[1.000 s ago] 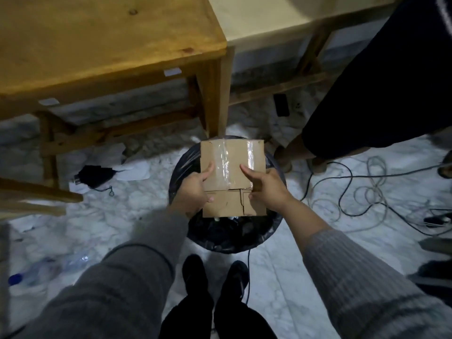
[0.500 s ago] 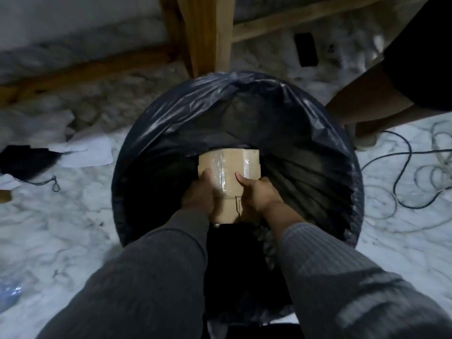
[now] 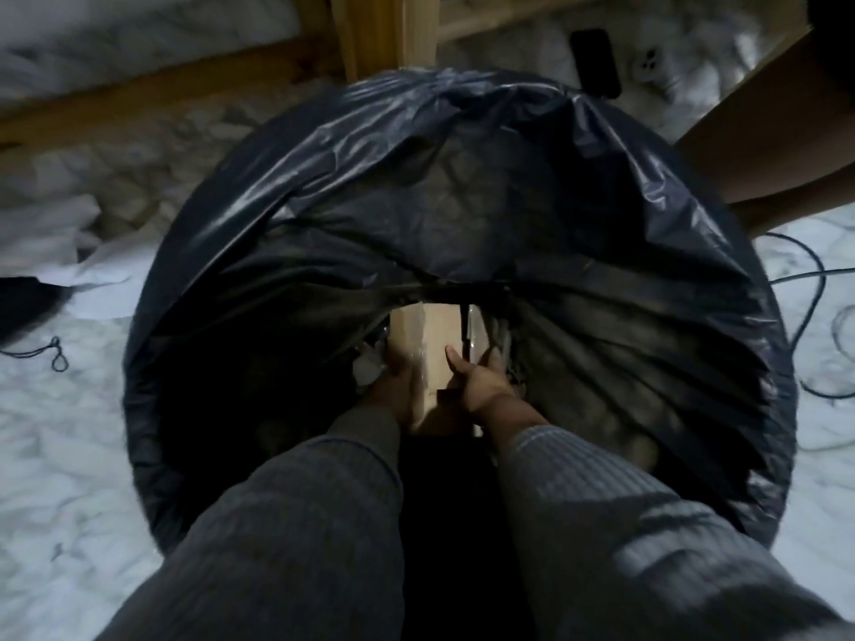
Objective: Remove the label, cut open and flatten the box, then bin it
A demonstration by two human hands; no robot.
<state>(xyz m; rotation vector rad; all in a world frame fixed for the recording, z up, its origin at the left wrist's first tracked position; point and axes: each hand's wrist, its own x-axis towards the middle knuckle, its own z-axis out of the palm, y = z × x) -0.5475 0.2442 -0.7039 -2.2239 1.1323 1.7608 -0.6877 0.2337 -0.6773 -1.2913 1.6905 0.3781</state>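
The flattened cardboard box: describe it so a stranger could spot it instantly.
Start at the big round bin lined with a glossy black plastic bag that fills the middle of the head view. Deep in its dark opening, both hands, left hand and right hand, grip a flat tan cardboard box. It is the only pale brown, straight-edged piece there, with shiny clear tape on it.

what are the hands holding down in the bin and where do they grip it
The flattened box, down inside the bin. The left hand grips its left edge and the right hand its right edge, thumbs on the front face.
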